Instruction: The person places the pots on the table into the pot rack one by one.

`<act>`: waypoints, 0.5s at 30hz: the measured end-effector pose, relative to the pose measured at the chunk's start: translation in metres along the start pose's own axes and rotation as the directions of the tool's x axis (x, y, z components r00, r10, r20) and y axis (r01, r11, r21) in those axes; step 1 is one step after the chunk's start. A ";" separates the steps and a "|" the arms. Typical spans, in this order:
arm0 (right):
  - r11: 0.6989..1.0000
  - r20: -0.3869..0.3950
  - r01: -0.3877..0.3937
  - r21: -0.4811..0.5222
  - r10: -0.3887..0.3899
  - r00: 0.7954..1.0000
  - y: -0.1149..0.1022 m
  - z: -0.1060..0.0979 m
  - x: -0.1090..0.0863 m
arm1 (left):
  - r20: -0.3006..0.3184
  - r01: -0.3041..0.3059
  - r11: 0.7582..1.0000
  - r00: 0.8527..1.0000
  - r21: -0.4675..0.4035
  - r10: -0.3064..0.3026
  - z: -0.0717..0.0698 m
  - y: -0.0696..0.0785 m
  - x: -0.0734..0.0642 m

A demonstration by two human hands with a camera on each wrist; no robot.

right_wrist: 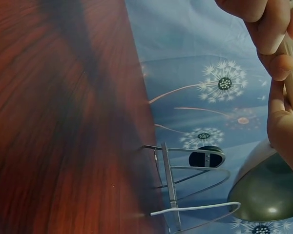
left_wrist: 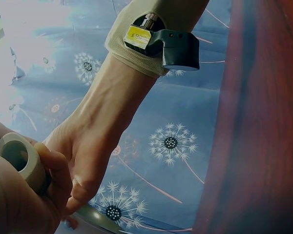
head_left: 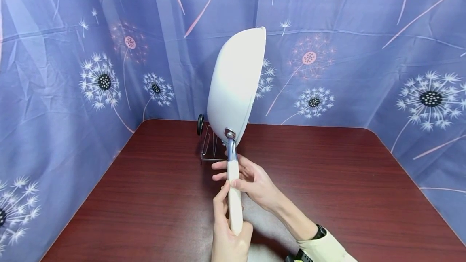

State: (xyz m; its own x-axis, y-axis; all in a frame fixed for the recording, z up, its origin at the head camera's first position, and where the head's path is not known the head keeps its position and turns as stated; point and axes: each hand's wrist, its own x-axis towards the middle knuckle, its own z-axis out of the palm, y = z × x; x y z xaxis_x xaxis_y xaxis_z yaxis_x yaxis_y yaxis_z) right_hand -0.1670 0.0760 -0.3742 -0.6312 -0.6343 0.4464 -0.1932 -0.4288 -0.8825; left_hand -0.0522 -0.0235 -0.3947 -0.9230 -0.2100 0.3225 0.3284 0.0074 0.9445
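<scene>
A white wok (head_left: 234, 80) stands tipped on its side in the air, bowl up and its open side facing right in the head view. Its cream handle (head_left: 234, 197) points down toward me. My left hand (head_left: 230, 239) grips the lower end of that handle; the holed handle tip (left_wrist: 35, 170) shows in the left wrist view. Higher up, my right hand (head_left: 260, 183) holds the handle, thumb across its near side and fingers behind, two of them sticking out to the left. The wok's rounded underside (right_wrist: 266, 190) looks dark and glossy in the right wrist view.
Behind the wok, a wire rack (head_left: 209, 144) stands on the dark red wooden table (head_left: 153, 197), partly hidden by the wok. A black round piece (head_left: 200, 124) is at its far left. Blue curtains (head_left: 327, 11) with dandelion prints surround the table's back and sides.
</scene>
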 end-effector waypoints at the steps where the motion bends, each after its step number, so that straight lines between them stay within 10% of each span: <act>1: 1.000 0.003 0.001 0.006 -0.001 1.000 0.001 0.000 0.000 | 0.001 0.003 1.000 1.000 -0.002 -0.003 0.000 0.000 0.000; 15: 1.000 -0.023 -0.026 0.001 0.026 0.999 0.006 -0.001 -0.003 | 0.009 0.020 1.000 1.000 -0.002 -0.019 0.001 -0.004 0.000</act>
State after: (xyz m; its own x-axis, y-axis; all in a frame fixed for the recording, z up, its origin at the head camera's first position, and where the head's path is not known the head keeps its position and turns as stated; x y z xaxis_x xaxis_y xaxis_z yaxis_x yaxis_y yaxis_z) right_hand -0.1668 0.0755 -0.3809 -0.6529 -0.6304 0.4199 -0.1761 -0.4129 -0.8936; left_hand -0.0535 -0.0221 -0.3983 -0.9310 -0.2010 0.3046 0.3107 0.0016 0.9505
